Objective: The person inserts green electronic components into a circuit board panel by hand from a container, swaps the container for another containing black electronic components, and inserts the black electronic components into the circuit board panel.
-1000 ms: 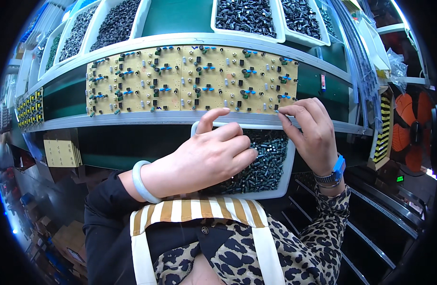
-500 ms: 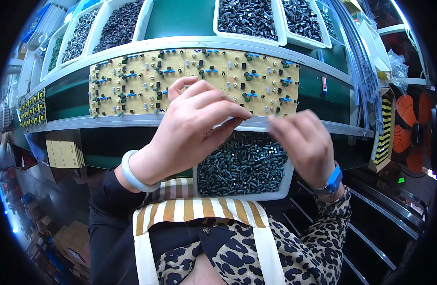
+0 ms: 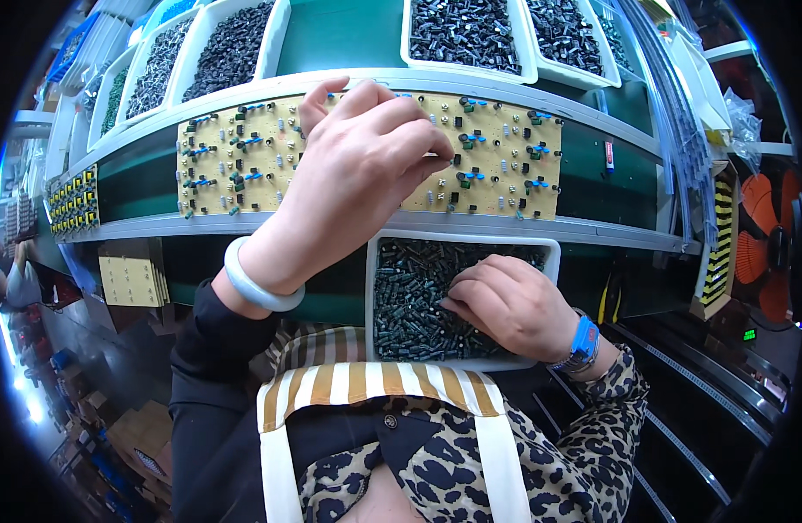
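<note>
My left hand (image 3: 362, 166) is over the yellowish circuit boards (image 3: 287, 144), thumb and forefinger pinched together near a board part; whatever sits between the tips is too small to make out. That hand covers the middle of the boards. Below, in a white tray (image 3: 373, 301) close to my body, my right hand (image 3: 510, 305) reaches into a heap of small dark green cylindrical capacitors (image 3: 409, 305). Its fingers are bent together among them, and what they pinch is hidden. The boards bear rows of blue, black, green and grey parts.
Metal rails (image 3: 331, 225) border the boards. Beyond them stand bins of black parts (image 3: 466, 35) and silvery parts (image 3: 157, 70). To the right are a small red-and-white object (image 3: 609, 157), pliers (image 3: 612, 295) and an orange fan (image 3: 754, 235). Another yellow-topped board (image 3: 74, 200) lies far left.
My right hand has come down from beside the boards into the tray of capacitors. My left hand has moved up and farther over the boards, still pinched. The whole view has shifted slightly.
</note>
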`<state>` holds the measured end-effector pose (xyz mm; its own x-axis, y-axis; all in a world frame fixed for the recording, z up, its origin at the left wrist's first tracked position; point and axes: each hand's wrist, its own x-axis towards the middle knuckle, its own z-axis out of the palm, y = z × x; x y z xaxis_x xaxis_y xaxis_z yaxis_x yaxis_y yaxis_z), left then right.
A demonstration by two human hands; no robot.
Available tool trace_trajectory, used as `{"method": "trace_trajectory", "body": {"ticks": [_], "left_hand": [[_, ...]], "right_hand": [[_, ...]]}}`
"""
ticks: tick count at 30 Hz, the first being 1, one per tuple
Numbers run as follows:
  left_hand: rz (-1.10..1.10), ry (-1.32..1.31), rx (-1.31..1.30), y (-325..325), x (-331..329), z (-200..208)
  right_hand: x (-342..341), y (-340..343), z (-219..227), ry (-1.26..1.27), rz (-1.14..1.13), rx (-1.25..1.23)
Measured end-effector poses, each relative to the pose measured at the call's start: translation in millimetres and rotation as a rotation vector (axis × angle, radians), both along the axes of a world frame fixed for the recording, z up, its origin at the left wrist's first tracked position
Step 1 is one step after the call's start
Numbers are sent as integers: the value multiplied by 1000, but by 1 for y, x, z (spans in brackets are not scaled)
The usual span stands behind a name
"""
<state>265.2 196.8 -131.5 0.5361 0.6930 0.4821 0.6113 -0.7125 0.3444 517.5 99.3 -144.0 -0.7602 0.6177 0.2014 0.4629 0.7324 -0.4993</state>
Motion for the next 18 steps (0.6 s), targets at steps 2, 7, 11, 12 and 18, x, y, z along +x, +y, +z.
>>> {"method": "trace_trajectory", "body": {"ticks": [2,7,11,12,18], "left_hand": [[-9,24,-3,2,2,-1],[-31,96,4,4,5,-2],[-11,143,58,3,8,-1],[-1,157,83,2,9,-1],[20,255,143,-5,13,5]], "right_hand": [[1,2,0,67,-21,21],[1,0,3,111,-66,-7],[4,2,4,117,-54,-5],[4,2,2,122,-51,-11],[11,0,8,165,-95,-71]]}}
